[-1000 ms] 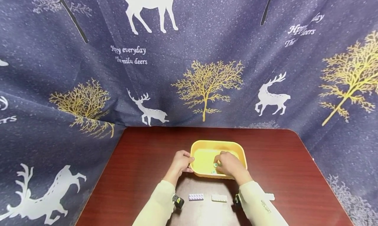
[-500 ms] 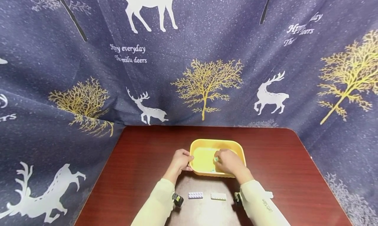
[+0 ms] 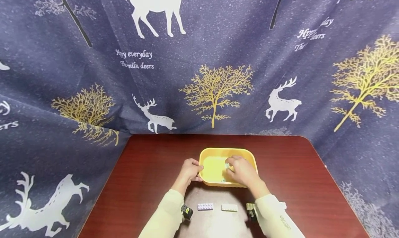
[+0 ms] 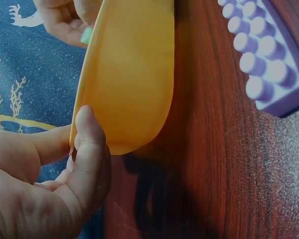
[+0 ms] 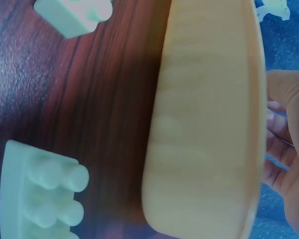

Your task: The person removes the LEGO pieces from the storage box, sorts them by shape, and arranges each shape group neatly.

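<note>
My left hand (image 3: 189, 169) grips the left end of a yellow plastic bin (image 3: 229, 150), thumb over the rim. Close up, the left wrist view has the fingers (image 4: 89, 144) pinching the bin's wall (image 4: 134, 74). Inside the bin, my right hand (image 3: 242, 170) pinches a small pale green piece (image 3: 227, 165) between thumb and fingers. Part of that green piece (image 4: 86, 35) peeks past the rim in the left wrist view. Another small piece (image 3: 223, 180) lies on the bin floor near the front wall. In the right wrist view, the bin's side hides my right fingertips.
In front of the bin, a purple studded toy brick (image 3: 205, 206) and a cream one (image 3: 229, 207) lie on the dark red table (image 3: 156, 162). A third brick (image 3: 250, 206) is partly covered by the right wrist camera. Patterned blue cloth (image 3: 168, 75) hangs behind.
My right hand has risen slightly from the bin's front toward its middle, the small green piece moving with it. The left hand keeps its hold. The third brick now shows beside the right wrist.
</note>
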Motion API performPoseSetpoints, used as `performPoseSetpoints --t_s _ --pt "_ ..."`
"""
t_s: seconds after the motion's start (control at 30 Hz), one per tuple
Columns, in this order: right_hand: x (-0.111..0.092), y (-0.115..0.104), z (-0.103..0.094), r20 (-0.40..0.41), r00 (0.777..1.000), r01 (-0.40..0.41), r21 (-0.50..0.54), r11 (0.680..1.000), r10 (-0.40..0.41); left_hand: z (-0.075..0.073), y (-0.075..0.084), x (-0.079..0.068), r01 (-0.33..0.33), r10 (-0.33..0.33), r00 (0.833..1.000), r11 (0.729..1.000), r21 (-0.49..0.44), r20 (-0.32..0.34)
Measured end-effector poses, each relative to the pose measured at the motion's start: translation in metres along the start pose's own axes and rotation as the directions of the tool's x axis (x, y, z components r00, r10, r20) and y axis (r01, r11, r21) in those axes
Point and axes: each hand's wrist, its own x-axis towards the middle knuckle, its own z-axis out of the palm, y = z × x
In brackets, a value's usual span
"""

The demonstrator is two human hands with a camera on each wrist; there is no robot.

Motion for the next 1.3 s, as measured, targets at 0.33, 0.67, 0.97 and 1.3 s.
performPoseSetpoints --t_s 0.33,0.67,0.97,1.3 --pt "-0.013 -0.02 -0.01 -0.032 0.999 0.011 -0.008 1.0 -0.012 -0.001 -0.005 -0.002 0.014 -0.014 1.0 1.0 -0.006 0.01" --pt "-0.028 -0.042 -0.009 -0.039 0.998 0.054 0.026 0.998 -0.053 -0.001 -0.008 -0.003 0.015 -0.015 1.0 1.0 -0.006 0.01" --pt "-0.038 -0.058 -0.008 -0.047 0.993 0.112 0.027 0.993 -0.111 -0.002 -0.005 -0.004 0.009 -0.009 1.0 1.0 0.009 0.004" --pt "-0.042 -0.077 -0.012 -0.028 0.989 0.147 0.031 0.989 -0.146 -0.001 0.003 -0.002 -0.003 0.003 1.0 1.0 0.005 0.008"
